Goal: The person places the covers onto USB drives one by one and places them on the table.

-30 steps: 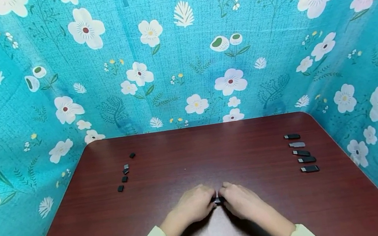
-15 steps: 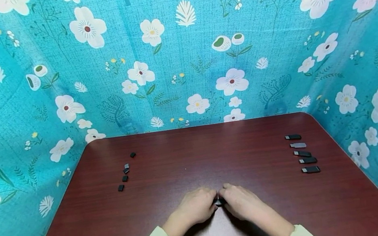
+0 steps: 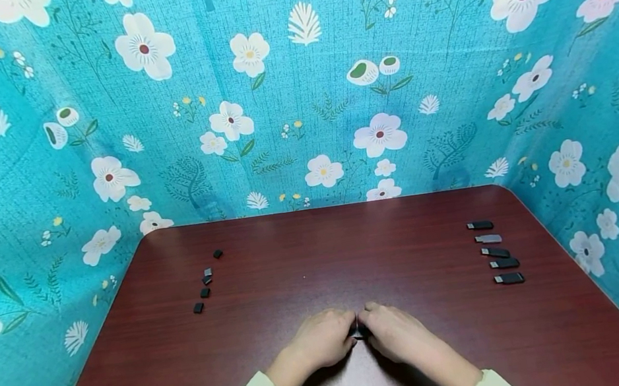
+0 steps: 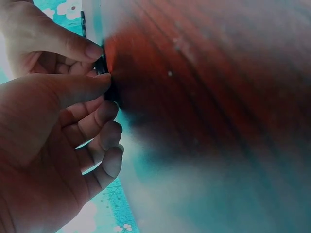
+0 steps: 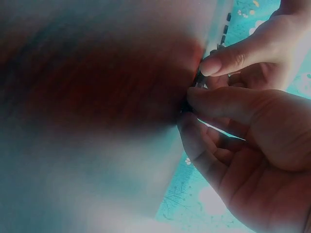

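Near the middle of the table's front part, both hands meet over a small black USB flash drive. My left hand pinches its left end between thumb and fingers. My right hand pinches the right end the same way. Only a short dark piece with a bit of silver shows between the fingertips; the rest is hidden by them. In the left wrist view the dark drive shows beside the left thumb, with the right thumb close by. Both thumbs also lie along the drive in the right wrist view.
On the left of the dark red table lie several small caps, such as a black cap and a grey cap. Several uncapped USB flash drives form a column at the right. A floral blue cloth hangs behind.
The silver part between the fingertips was plainer a second ago; less of it shows now, and the drive looks tilted. Both hands have stayed in nearly the same place.
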`<state>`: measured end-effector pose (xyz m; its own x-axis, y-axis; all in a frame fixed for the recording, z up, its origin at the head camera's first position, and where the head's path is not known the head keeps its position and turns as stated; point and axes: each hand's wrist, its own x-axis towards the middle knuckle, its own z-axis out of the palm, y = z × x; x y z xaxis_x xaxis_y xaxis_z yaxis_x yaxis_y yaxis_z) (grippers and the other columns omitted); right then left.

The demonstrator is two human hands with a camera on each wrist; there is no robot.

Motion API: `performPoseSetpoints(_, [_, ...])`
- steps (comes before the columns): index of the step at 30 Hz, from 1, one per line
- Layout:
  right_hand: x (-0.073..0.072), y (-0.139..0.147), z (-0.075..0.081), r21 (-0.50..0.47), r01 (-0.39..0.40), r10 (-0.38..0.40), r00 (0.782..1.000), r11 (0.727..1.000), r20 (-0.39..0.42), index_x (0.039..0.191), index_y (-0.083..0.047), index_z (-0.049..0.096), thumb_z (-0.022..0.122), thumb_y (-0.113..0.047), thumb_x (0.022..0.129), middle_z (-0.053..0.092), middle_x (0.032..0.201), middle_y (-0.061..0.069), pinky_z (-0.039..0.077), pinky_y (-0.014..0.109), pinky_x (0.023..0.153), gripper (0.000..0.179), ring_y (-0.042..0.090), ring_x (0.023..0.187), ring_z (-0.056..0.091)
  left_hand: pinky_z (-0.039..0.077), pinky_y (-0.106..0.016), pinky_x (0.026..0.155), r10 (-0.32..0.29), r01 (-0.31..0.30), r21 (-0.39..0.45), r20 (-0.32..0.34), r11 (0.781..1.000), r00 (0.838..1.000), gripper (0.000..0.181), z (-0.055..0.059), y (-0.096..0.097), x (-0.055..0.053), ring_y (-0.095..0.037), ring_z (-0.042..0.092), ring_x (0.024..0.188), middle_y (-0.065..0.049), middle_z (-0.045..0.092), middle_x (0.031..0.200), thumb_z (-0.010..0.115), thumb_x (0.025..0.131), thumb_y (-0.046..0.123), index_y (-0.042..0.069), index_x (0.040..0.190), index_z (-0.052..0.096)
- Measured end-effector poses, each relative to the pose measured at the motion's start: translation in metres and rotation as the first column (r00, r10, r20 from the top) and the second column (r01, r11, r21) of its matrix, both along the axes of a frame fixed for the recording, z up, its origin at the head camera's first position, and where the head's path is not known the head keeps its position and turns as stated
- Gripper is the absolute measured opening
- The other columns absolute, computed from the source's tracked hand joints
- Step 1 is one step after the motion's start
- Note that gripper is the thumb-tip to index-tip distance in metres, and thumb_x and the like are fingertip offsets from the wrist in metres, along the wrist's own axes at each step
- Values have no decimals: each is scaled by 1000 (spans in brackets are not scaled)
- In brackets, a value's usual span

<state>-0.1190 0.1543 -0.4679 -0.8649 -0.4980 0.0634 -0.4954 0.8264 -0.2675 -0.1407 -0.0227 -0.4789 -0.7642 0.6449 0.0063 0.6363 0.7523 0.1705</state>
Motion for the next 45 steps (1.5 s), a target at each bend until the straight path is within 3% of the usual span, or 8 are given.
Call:
performPoseSetpoints(12, [2,0,2,28,53,-53,999,998,10,83,-12,62,80,-13,79,53,79,-2,46,35,54,19,15,64,54,51,-33,62,15,-15,16,12,1000,1000,20,2,-5,-5,-14,63,82,7,60,82,75,90,30,19,89,58])
performPoseSetpoints(17, [1,2,5,38,78,-79,997,996,8,85,-14,65,79,-17,82,54,79,-4,47,34,55,15,14,67,55,54,-31,74,16,-16,29,-14,999,1000,17,6,-12,-9,-13,63,92,6,65,94,72,92,30,17,101,65])
performPoseSetpoints(28, [-4,17,14,44,122,-121,992,992,-33,109,-8,70,78,-19,86,67,103,5,56,43,82,27,26,97,66,54,-33,84,51,-50,37,-29,998,998,22,11,-33,-14,-16,64,97,4,68,101,71,94,32,15,107,67])
performPoseSetpoints(33, [-4,28,16,42,164,-163,986,986,-20,116,-6,69,78,-18,88,68,113,8,55,45,88,32,28,106,66,54,-35,86,79,-78,51,-20,996,997,22,12,-45,-17,-18,65,98,3,69,103,72,94,32,15,106,67])
performPoseSetpoints(45, [-4,55,13,34,211,-209,977,977,-47,115,-7,69,77,-17,87,69,113,8,55,46,87,31,28,105,67,54,-39,79,177,-176,39,-5,984,984,23,8,-76,-22,-18,63,93,3,66,100,73,94,32,14,107,66])
